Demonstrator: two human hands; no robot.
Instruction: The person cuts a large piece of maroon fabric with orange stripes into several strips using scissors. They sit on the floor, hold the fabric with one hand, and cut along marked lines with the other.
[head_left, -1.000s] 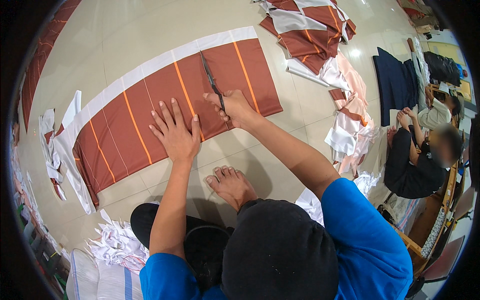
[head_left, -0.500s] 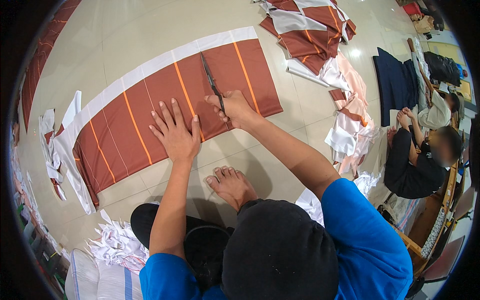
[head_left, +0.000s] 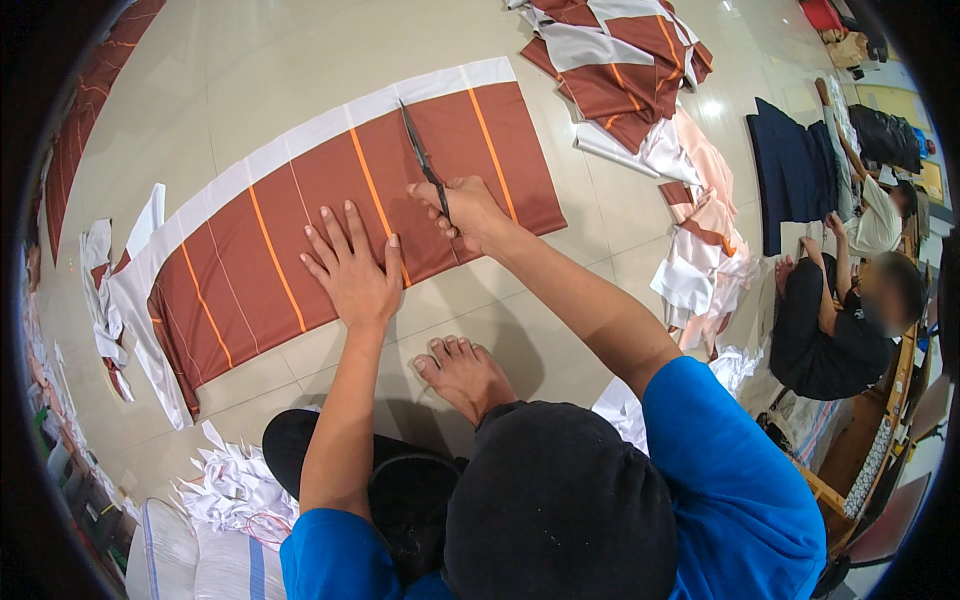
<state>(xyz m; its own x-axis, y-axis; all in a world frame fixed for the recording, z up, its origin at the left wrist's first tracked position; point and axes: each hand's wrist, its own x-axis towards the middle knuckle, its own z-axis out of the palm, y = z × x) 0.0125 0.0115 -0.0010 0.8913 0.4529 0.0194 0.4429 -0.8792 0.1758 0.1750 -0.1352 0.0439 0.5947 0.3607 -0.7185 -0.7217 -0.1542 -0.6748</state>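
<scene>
"Where is the cloth, and what are the hands doing?"

"A long brown cloth with orange stripes and a white border (head_left: 325, 165) lies spread on the pale tiled floor (head_left: 300, 60) in front of the person. The left hand (head_left: 352, 275) rests flat on it, fingers spread, gripping nothing. The right hand (head_left: 468, 215) is wrapped around the handles of black metal scissors (head_left: 418, 150)."

"How far has the cutting got?"

"Judging by the thin line at the near edge, just below the right hand, a cut seems begun there. The blades point across the brown part, tips close to the white border, which looks whole at that spot. So the far side appears left to cut; how deep the slit runs, the right hand hides."

"Any containers?"

"A bulging white sack with a blue stripe (head_left: 220, 570) stands at the lower left; I cannot see what fills it. The tangled heap of thin white fabric scraps (head_left: 240, 490) lies beside it, on the floor. A loose pile of brown, white and orange-striped cloth (head_left: 635, 95) sits farther off, to the right."
</scene>
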